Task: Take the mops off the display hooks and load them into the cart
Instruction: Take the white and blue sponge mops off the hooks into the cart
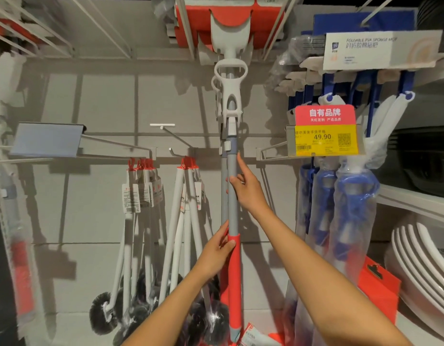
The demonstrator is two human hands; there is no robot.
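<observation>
The mop (233, 201) hung upright at the frame's centre, its white head fitting (230, 78) up at twelve o'clock among the display hooks (186, 31). The right hand (246, 186) curled around the grey shaft, forefinger stretched up along it. At six o'clock from that grip, the left hand (219, 250) wrapped the shaft where grey met the red handle sleeve (234, 283). Toilet brushes (141, 221) hung at nine o'clock; a yellow price tag (324, 141) sat at two o'clock.
</observation>
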